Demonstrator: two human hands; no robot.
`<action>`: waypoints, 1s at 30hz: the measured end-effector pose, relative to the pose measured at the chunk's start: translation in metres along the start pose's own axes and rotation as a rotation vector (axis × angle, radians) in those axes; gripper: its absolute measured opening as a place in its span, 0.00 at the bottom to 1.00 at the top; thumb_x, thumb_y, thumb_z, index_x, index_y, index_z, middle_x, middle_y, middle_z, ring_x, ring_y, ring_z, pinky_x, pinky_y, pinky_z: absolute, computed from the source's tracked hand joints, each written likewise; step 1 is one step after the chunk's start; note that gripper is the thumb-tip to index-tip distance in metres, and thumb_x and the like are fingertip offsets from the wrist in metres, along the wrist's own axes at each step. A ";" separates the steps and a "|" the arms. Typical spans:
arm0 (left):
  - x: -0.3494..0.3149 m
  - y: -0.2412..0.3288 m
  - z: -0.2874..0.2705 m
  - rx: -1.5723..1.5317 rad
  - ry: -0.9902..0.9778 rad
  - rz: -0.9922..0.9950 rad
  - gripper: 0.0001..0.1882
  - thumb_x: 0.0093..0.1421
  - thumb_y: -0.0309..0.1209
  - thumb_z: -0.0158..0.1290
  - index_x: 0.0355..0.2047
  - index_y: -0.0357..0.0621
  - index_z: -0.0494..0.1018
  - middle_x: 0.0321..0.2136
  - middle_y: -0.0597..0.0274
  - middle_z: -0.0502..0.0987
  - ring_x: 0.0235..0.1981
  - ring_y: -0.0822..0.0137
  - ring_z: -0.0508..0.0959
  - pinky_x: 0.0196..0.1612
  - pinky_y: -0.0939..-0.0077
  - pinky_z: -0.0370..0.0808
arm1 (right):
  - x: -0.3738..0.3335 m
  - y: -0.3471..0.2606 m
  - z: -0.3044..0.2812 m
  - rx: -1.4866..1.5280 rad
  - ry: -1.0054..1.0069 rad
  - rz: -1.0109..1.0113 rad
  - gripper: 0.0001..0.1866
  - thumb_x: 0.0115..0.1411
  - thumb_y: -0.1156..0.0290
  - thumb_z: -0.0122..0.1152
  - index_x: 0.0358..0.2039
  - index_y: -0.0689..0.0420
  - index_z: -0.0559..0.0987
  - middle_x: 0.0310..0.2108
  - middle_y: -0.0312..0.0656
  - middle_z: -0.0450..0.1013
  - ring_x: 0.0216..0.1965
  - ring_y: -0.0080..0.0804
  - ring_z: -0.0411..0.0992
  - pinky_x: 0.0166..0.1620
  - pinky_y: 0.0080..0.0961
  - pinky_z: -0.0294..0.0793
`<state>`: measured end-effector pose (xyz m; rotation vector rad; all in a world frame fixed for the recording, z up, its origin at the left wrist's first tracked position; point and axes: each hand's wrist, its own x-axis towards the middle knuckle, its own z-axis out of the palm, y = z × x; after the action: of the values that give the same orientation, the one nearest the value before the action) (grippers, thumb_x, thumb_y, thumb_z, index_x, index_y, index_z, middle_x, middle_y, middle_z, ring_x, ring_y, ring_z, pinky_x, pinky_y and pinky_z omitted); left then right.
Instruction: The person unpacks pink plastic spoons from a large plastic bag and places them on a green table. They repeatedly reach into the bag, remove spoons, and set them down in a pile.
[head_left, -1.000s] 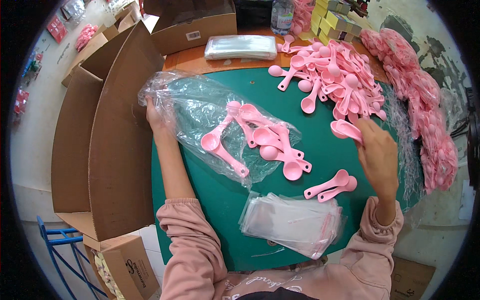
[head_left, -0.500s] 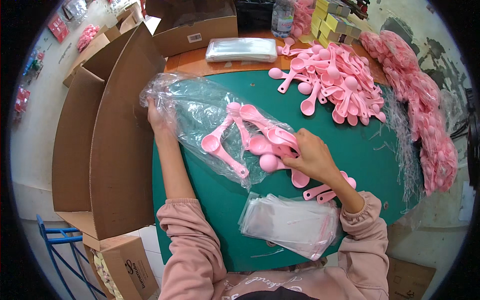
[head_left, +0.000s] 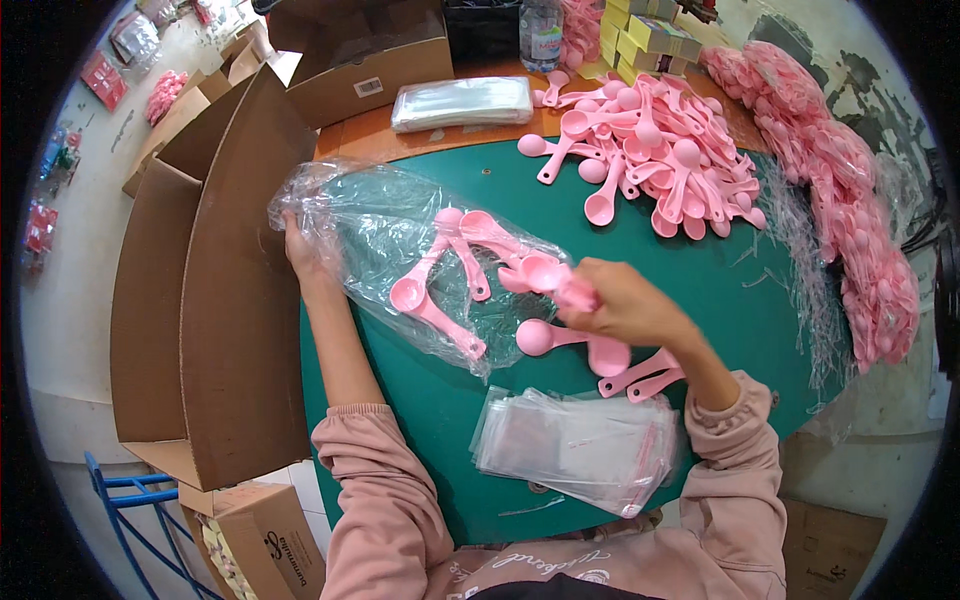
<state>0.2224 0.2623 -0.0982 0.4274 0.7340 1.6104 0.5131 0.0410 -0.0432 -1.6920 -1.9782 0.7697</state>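
My left hand [head_left: 303, 250] is closed on the gathered end of a large clear plastic bag [head_left: 375, 205], which lies slanting across the green table. Several pink measuring spoons [head_left: 407, 296] lie in the bag, seen through its film. Beside the bag's right end, my right hand [head_left: 635, 305] grips a small bunch of pink measuring spoons [head_left: 540, 272]; motion smears it slightly. Below that hand rest other spoons [head_left: 537, 337] on the table, partly covered by it. A large heap of pink spoons [head_left: 650, 150] lies farther off to the right.
Flat clear sleeves [head_left: 575, 440] are stacked near me. At the back are a bundle of clear bags [head_left: 462, 104], a bottle [head_left: 540, 40] and yellow boxes [head_left: 655, 45]. An open cardboard box [head_left: 245, 280] borders the table's left side. Long bags of spoons [head_left: 845, 220] hang at right.
My right hand has pulled up and slightly right, lifting the bunch of spoons clear of those beneath. My left hand keeps its hold on the bag. The whole view has shifted slightly.
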 end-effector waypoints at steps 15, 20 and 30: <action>0.014 0.000 -0.016 -0.052 -0.122 -0.001 0.19 0.63 0.41 0.32 0.42 0.40 0.66 0.38 0.56 0.71 0.38 0.63 0.71 0.41 0.69 0.69 | 0.042 0.017 -0.198 -0.355 0.491 -0.082 0.24 0.51 0.66 0.57 0.47 0.63 0.66 0.41 0.45 0.66 0.44 0.30 0.65 0.45 0.23 0.64; 0.010 0.006 -0.024 -0.074 -0.079 -0.024 0.19 0.63 0.40 0.33 0.42 0.39 0.66 0.37 0.57 0.71 0.37 0.63 0.70 0.40 0.70 0.69 | -0.037 -0.033 -0.106 -0.279 -0.369 -0.244 0.25 0.36 0.79 0.58 0.40 0.57 0.67 0.40 0.43 0.65 0.44 0.42 0.63 0.52 0.35 0.60; 0.013 0.001 -0.016 -0.016 -0.082 -0.035 0.20 0.63 0.42 0.33 0.43 0.39 0.65 0.38 0.57 0.71 0.37 0.64 0.71 0.41 0.69 0.69 | -0.083 -0.009 -0.034 -0.526 -0.193 -0.076 0.14 0.39 0.79 0.52 0.30 0.58 0.66 0.31 0.43 0.61 0.37 0.41 0.62 0.41 0.38 0.62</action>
<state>0.2091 0.2711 -0.1114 0.4639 0.6626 1.5558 0.5419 -0.0372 -0.0081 -1.8584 -2.5293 0.4156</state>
